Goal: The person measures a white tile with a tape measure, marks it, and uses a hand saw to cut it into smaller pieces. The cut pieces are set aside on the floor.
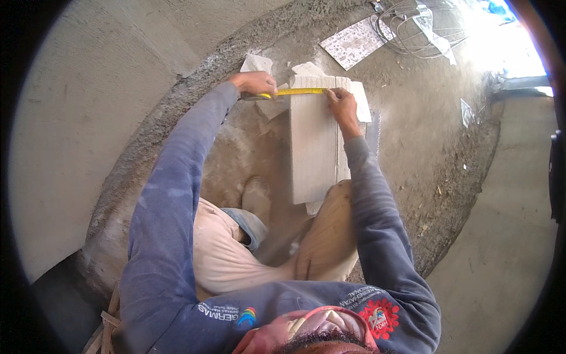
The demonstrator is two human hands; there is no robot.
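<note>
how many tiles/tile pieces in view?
4 at least: long pale tile under the tape measure, a slab beneath it, a broken piece by the left hand, a patterned tile farther off. More may be hidden.

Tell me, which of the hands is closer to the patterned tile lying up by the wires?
Right. The right hand sits just below the patterned tile; the left hand is farther left.

We wear long-sleeved blue-grey sweatshirt (177, 194), faded and dust-streaked along sleeves; chest carries small multicoloured emblem and round red badge (white lettering around both). Trousers (224, 253) pale cream, dusty, one cuff rolled showing blue lining. Pinkish-red cloth at neck.
</note>
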